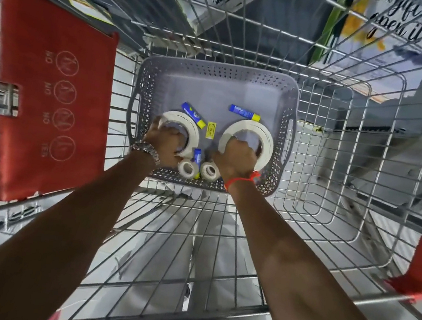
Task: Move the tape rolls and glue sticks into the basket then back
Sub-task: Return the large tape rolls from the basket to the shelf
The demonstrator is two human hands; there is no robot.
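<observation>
Best done by hooking fingers well through each core and lifting both big rolls straight up, clear of the grey perforated plastic basket [219, 74] and its loose contents. Left hand [164, 144] curled through the hole of one wide white paper tape roll [182, 125], right hand [237, 158] clenched likewise on the second wide white tape roll [252, 133], both lying flat on the basket floor inside the wire shopping trolley [345, 142]. Nearby: two small white tape rolls [188, 168], smooth blue-and-yellow cylindrical glue sticks [245, 112], light and liable to roll.
</observation>
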